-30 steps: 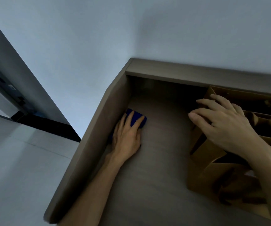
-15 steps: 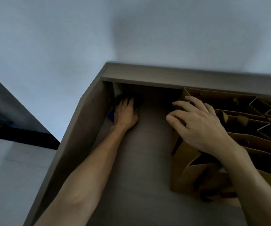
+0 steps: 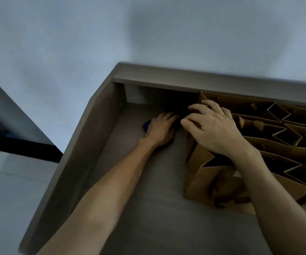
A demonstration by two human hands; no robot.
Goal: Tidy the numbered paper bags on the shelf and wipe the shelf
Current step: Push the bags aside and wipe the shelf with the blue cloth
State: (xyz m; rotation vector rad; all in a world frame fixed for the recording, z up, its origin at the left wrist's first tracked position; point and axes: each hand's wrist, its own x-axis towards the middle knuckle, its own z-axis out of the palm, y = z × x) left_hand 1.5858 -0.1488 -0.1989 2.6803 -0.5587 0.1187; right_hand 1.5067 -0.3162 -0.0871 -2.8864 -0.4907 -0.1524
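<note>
I look down into a grey-brown wooden shelf (image 3: pixel 133 208). My left hand (image 3: pixel 161 128) lies flat on the shelf floor near the back, pressing a blue cloth (image 3: pixel 146 125); only a corner of the cloth shows at the hand's left edge. Several brown paper bags (image 3: pixel 277 144) stand open in a row on the right half of the shelf. My right hand (image 3: pixel 213 129) rests on the top left edges of the bags, fingers spread and curled over them. No numbers on the bags are visible from here.
The shelf's left side wall (image 3: pixel 93 140) and back board (image 3: pixel 185 80) close in the space. A pale wall (image 3: pixel 148 34) rises behind. A dark frame (image 3: pixel 10 144) and light floor lie to the left, outside the shelf.
My left hand slid the blue cloth from the left side wall to the back and then right, toward the bags. My right hand stayed on the bags. The camera view shifted.
</note>
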